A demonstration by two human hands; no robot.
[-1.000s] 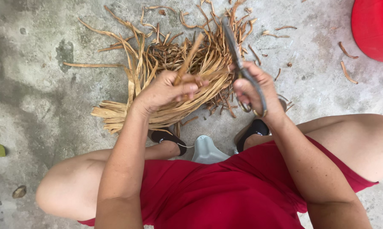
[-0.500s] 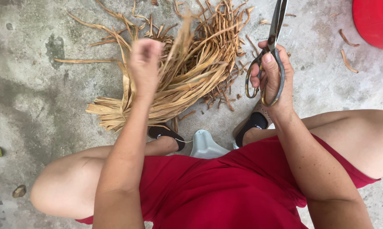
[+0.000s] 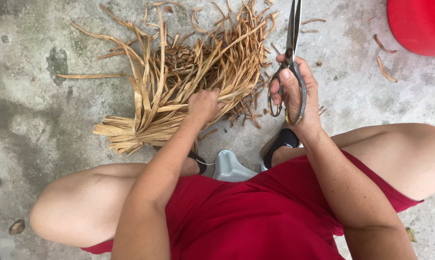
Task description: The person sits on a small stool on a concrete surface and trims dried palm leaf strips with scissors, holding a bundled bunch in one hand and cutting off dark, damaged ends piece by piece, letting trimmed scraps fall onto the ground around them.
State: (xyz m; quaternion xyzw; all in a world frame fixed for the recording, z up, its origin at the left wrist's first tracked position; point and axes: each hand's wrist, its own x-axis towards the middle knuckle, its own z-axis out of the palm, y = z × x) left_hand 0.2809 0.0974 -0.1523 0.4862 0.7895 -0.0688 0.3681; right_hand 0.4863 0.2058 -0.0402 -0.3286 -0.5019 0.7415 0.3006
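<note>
A bundle of dry tan leaf strips (image 3: pixel 179 82) lies fanned out on the concrete floor in front of my knees. My left hand (image 3: pixel 204 104) reaches down into the near side of the bundle, fingers closed among the strips. My right hand (image 3: pixel 294 94) holds a pair of large metal scissors (image 3: pixel 290 58) by the loop handles. The blades are closed and point away from me, to the right of the bundle. I am seated low, in red clothing, with both knees spread.
A red plastic container (image 3: pixel 420 24) stands at the top right. Short cut scraps (image 3: pixel 383 58) lie scattered on the floor beside it. A pale grey stool edge (image 3: pixel 229 168) shows between my legs, with dark sandals (image 3: pixel 282 142) on my feet.
My left hand, raised with a strip half a second ago, has come down into the bundle. My right hand has lifted the scissors upright, away from the strips.
</note>
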